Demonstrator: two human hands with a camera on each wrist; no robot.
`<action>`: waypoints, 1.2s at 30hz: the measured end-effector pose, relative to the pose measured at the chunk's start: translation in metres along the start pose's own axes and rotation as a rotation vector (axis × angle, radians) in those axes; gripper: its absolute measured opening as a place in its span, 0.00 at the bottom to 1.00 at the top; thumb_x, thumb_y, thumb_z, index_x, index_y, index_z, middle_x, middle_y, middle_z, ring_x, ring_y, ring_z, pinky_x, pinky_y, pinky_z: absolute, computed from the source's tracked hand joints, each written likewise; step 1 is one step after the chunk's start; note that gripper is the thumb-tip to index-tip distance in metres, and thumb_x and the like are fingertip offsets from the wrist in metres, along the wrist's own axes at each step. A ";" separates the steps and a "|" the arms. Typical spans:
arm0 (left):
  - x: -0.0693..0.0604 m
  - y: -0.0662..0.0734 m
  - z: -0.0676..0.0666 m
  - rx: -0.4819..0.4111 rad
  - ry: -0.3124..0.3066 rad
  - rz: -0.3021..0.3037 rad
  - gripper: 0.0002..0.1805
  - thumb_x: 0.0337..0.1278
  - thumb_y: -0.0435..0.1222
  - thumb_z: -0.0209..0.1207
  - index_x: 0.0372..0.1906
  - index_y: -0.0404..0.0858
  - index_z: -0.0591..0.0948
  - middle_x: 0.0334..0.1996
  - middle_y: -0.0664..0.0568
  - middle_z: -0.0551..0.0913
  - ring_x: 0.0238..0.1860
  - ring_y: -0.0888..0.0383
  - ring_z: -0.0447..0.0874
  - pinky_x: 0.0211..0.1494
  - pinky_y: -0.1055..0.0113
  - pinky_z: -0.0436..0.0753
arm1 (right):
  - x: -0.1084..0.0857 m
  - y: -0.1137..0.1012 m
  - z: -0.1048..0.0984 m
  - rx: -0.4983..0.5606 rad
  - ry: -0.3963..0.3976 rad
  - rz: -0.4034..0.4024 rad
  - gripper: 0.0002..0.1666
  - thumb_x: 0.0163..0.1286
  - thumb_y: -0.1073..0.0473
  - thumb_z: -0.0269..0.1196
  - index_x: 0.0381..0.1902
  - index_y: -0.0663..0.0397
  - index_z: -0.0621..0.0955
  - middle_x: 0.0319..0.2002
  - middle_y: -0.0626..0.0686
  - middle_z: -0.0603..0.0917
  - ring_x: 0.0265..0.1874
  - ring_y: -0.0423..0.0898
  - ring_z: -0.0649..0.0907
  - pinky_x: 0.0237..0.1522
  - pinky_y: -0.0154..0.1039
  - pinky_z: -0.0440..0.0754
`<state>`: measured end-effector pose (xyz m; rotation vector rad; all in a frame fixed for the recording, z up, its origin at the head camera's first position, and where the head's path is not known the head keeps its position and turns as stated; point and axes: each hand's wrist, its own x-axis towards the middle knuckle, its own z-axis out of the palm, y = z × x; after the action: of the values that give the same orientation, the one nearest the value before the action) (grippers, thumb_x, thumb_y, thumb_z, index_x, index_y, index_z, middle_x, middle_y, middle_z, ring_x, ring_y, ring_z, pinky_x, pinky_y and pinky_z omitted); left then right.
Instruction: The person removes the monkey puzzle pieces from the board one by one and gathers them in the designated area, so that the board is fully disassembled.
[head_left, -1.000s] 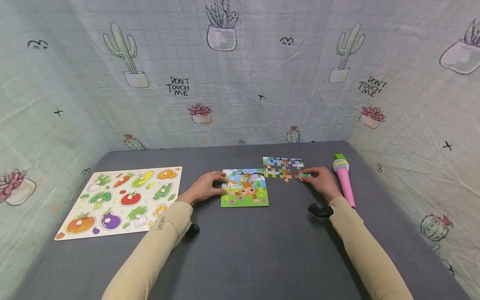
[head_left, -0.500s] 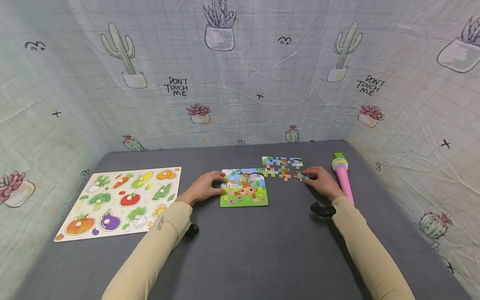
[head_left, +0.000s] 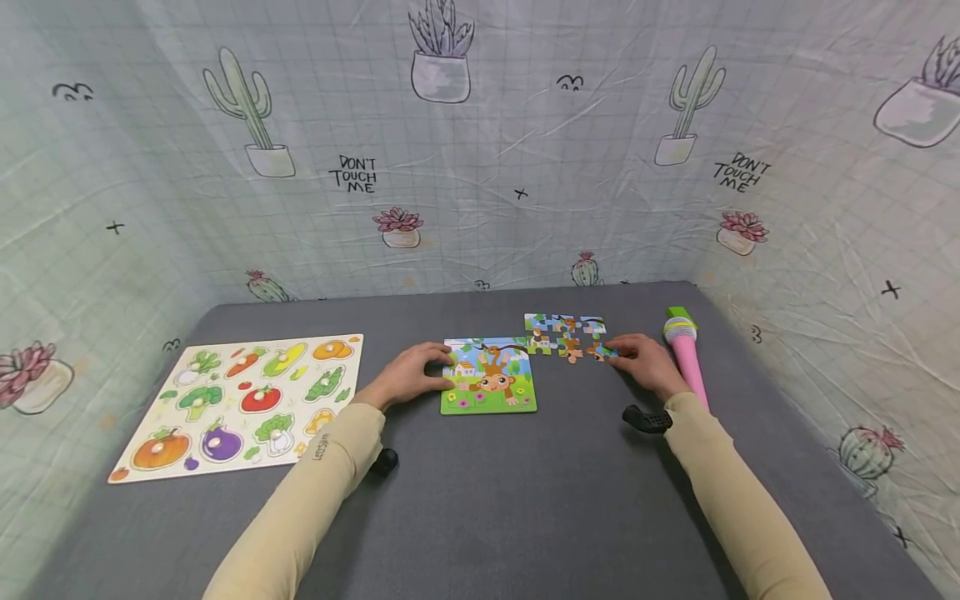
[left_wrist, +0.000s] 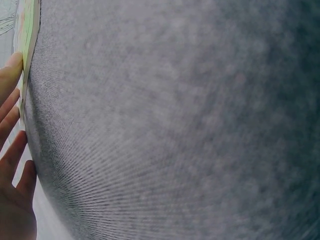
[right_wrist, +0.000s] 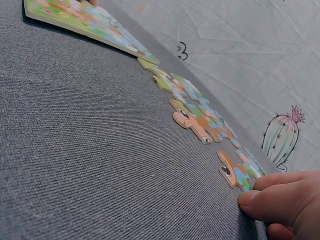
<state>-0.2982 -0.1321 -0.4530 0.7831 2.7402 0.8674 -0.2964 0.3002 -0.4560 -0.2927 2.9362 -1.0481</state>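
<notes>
In the head view, my left hand rests at the left edge of a square puzzle board printed with a monkey. Its thumb and fingers touch that edge, fairly straight, as the left wrist view also shows. My right hand pinches the right side of a jigsaw piece with brown and blue print and part of an eye. This piece lies flat on the table, with a narrow gap to a middle piece on its left. Several other jigsaw pieces lie in rows beyond the board's right side.
A vegetable peg board lies at the left, partly behind my left sleeve. A pink toy microphone lies right of my right hand. Grey cloth covers the table. A printed curtain stands around its back and sides.
My right hand and its jigsaw piece have slid slightly left, toward the other pieces, and then stayed nearly still. My left hand and the monkey board have not moved.
</notes>
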 end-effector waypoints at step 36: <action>0.000 -0.001 0.000 -0.014 -0.004 -0.008 0.23 0.59 0.45 0.67 0.57 0.38 0.81 0.68 0.46 0.70 0.71 0.45 0.62 0.72 0.48 0.63 | 0.004 -0.145 0.062 0.250 -0.284 -0.074 0.22 0.74 0.55 0.59 0.62 0.57 0.78 0.58 0.57 0.79 0.53 0.54 0.80 0.51 0.50 0.79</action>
<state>-0.2986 -0.1326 -0.4537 0.7696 2.7291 0.8813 -0.2709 0.1508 -0.4132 -0.4995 2.5318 -1.2504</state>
